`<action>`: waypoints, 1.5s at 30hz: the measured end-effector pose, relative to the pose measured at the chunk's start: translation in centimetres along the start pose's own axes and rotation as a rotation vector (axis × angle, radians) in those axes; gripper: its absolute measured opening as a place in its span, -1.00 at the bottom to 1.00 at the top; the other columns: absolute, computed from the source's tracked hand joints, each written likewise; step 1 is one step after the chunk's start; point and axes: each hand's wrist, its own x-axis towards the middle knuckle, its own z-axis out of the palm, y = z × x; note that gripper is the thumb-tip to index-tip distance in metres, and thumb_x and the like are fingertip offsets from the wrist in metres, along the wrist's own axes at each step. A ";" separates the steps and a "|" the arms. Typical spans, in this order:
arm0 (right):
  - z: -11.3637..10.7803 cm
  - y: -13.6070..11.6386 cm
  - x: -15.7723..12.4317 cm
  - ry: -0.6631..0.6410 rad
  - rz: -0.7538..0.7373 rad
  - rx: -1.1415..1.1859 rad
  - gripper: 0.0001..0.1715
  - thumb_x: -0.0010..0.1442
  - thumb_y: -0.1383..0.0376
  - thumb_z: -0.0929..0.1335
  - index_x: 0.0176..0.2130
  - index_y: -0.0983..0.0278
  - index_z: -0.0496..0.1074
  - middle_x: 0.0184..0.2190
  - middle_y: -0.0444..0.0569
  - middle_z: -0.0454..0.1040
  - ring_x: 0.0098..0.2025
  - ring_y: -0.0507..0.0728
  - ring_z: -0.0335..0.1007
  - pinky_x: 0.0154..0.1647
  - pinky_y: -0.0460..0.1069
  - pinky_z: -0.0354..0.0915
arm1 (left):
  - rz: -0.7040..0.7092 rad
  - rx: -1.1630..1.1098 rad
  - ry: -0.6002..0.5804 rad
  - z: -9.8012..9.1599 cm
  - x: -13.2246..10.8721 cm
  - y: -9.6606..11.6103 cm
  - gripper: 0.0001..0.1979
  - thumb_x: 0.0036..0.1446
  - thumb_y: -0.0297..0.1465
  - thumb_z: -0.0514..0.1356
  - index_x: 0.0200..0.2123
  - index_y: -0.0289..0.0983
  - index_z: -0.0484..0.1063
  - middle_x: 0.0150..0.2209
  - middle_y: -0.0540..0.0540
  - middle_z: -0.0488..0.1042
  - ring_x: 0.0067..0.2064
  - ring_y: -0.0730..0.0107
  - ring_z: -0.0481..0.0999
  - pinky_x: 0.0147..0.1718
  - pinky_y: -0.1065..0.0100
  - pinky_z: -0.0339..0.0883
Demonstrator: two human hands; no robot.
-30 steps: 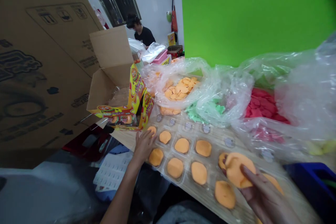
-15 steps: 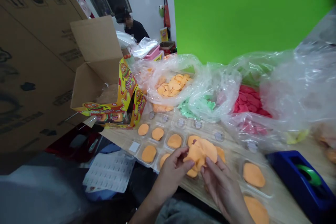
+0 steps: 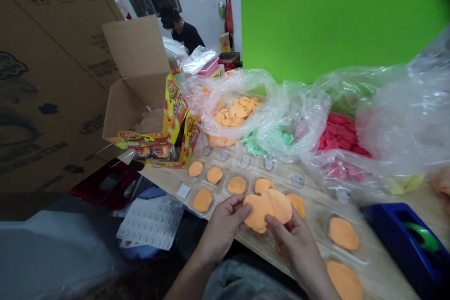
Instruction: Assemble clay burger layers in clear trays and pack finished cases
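Observation:
Thin, soft, orange round pieces (image 3: 257, 210) overlap between my hands above the table. My left hand (image 3: 224, 226) pinches their left side between thumb and fingers. My right hand (image 3: 294, 240) grips the lower right, its thumb on the front of another orange round (image 3: 280, 206). Around and below them, clear plastic trays hold one orange disc each, such as the disc in a tray (image 3: 236, 184) behind my left hand and the disc (image 3: 343, 233) to the right. My hands hide some of the trays.
An open plastic bag of orange pieces (image 3: 235, 111) lies behind, beside green pieces (image 3: 269, 139) and red pieces (image 3: 340, 136). Left stands an open printed box (image 3: 177, 103); right, a blue tape dispenser (image 3: 393, 229). A person (image 3: 188, 35) sits far back.
The orange pieces, crumpled and folded before, are now spread flatter and face me. My right thumb has moved onto the front of them. The view has shifted slightly left.

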 end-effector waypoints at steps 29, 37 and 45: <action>-4.2 0.7 0.7 0.098 0.162 0.081 -0.58 0.00 0.21 0.39 -0.09 0.20 0.39 -0.07 -0.05 0.44 0.02 0.18 0.29 0.10 0.02 0.16 | 0.461 1.482 0.995 -18.0 1.8 0.3 -0.64 0.16 -0.34 -0.10 -0.07 -0.33 0.33 0.03 -0.34 0.28 0.08 0.02 0.19 0.05 -0.05 -0.19; -3.7 0.3 0.8 0.084 0.154 0.076 -0.58 -0.02 0.20 0.40 -0.11 0.16 0.40 -0.08 -0.05 0.45 0.01 0.21 0.30 0.09 0.10 0.17 | 0.454 1.689 0.787 -17.9 1.2 -1.8 -0.63 0.15 -0.31 -0.05 -0.04 -0.32 0.32 0.03 -0.29 0.33 0.08 0.08 0.24 0.09 0.00 -0.18; -3.8 0.0 0.5 0.069 0.139 0.047 -0.57 -0.01 0.18 0.39 -0.10 0.19 0.40 -0.09 -0.01 0.45 -0.01 0.21 0.32 0.07 0.09 0.19 | 0.463 1.681 0.697 -19.1 1.2 -1.3 -0.62 0.19 -0.34 -0.16 -0.04 -0.23 0.33 0.02 -0.18 0.36 0.10 0.23 0.24 0.12 -0.01 -0.26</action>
